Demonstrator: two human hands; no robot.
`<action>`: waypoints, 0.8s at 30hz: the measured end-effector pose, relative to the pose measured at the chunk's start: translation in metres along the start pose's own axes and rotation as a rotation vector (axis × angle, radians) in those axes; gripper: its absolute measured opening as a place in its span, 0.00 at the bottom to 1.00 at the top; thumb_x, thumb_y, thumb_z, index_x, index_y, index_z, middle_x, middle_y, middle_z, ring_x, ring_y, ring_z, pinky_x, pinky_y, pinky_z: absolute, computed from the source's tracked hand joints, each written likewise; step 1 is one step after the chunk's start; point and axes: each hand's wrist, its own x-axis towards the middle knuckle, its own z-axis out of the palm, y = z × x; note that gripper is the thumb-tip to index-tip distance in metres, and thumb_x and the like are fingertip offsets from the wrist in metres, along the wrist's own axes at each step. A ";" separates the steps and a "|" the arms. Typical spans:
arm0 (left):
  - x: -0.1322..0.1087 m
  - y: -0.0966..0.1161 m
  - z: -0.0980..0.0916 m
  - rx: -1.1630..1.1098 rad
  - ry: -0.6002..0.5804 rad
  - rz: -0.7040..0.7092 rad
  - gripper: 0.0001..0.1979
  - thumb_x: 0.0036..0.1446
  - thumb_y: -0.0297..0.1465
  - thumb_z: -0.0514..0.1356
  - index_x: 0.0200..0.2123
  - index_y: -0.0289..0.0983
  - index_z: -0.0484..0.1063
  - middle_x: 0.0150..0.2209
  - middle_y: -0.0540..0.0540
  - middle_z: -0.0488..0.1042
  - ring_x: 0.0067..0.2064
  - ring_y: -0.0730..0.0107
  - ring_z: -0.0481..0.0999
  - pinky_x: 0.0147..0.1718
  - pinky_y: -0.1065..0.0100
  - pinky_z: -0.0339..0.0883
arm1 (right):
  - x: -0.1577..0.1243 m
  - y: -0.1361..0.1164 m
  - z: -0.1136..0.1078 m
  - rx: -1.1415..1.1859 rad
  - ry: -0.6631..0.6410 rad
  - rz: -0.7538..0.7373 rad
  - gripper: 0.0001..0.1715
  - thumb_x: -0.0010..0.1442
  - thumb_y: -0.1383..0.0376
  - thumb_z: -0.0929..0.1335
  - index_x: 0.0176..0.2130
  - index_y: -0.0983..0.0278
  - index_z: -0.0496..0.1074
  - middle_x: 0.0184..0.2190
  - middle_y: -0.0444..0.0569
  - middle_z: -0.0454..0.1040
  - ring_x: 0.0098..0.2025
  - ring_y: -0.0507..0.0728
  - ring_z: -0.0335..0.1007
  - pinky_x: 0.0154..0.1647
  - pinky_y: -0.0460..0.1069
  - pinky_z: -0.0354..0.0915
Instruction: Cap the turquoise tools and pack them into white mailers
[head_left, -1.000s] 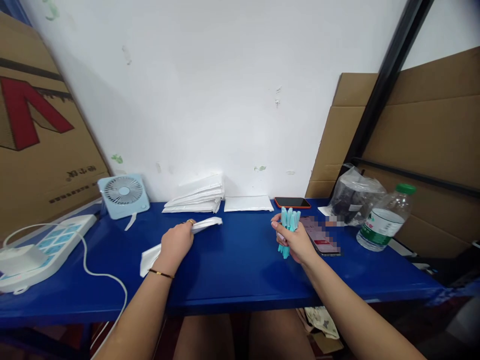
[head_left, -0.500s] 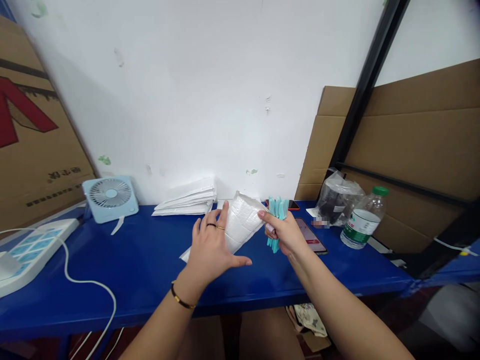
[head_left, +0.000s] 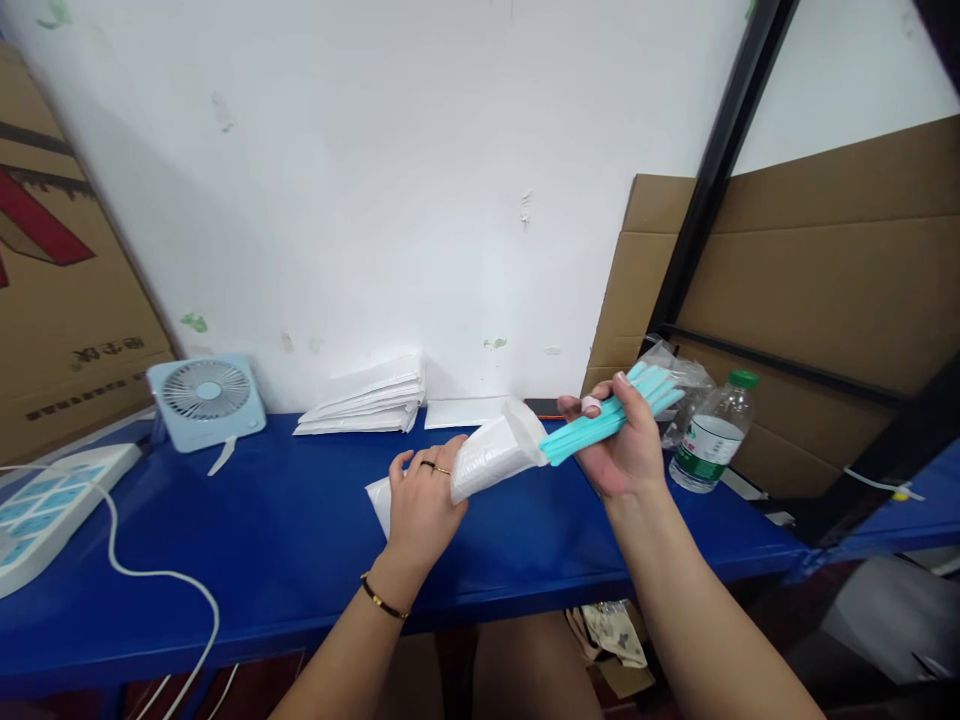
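My left hand (head_left: pixel 427 505) is closed around a white padded mailer bag (head_left: pixel 495 455), whose mouth gapes toward the right. In my right hand (head_left: pixel 626 445) lies a bundle of thin turquoise sticks (head_left: pixel 600 425), gripped between thumb and fingers. The bundle slants down to the left, and its lower end meets the mouth of the bag; whether the tips are inside is hard to make out. What exactly the sticks are, I cannot tell. Behind my left hand, a stack of flat white mailers (head_left: pixel 367 395) rests against the wall.
On the blue table (head_left: pixel 262 540) stand a light blue fan (head_left: pixel 206 400) and a white power strip (head_left: pixel 60 510) with a trailing cable. To the right are a green-capped bottle (head_left: pixel 709 440) and a clear plastic bag (head_left: pixel 686 370). Another flat white mailer (head_left: pixel 461 412) lies by the wall.
My right hand has turned palm up and swung the bundle from upright to slanting toward the bag. My left hand has closed on the bag, whose mouth now opens to the right.
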 end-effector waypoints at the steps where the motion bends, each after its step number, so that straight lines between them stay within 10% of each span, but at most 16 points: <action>1: -0.001 0.002 0.001 -0.029 -0.003 0.016 0.27 0.48 0.25 0.55 0.54 0.44 0.61 0.47 0.45 0.71 0.49 0.59 0.67 0.54 0.56 0.46 | 0.001 0.001 0.002 -0.011 -0.001 -0.003 0.16 0.53 0.55 0.67 0.22 0.62 0.64 0.15 0.39 0.61 0.25 0.52 0.68 0.39 0.52 0.68; 10: 0.002 0.008 0.013 -0.369 0.217 -0.109 0.31 0.41 0.27 0.60 0.52 0.42 0.58 0.50 0.46 0.68 0.47 0.60 0.69 0.47 0.61 0.61 | -0.004 0.015 0.056 -0.067 -0.207 0.092 0.17 0.51 0.53 0.68 0.24 0.64 0.67 0.32 0.47 0.72 0.46 0.58 0.68 0.43 0.50 0.65; 17: 0.009 0.015 0.016 -0.554 0.398 -0.274 0.34 0.41 0.27 0.61 0.54 0.43 0.55 0.50 0.46 0.68 0.46 0.61 0.71 0.44 0.62 0.65 | -0.005 -0.004 0.111 -0.339 -0.430 -0.016 0.18 0.52 0.52 0.67 0.25 0.65 0.68 0.30 0.47 0.70 0.42 0.57 0.67 0.41 0.50 0.63; 24: 0.014 0.016 0.022 -0.682 0.395 -0.299 0.32 0.42 0.28 0.61 0.53 0.42 0.56 0.45 0.46 0.71 0.41 0.64 0.73 0.39 0.66 0.67 | 0.000 0.009 0.104 -0.696 -0.558 0.098 0.16 0.48 0.54 0.70 0.31 0.65 0.73 0.30 0.48 0.72 0.34 0.55 0.66 0.34 0.50 0.61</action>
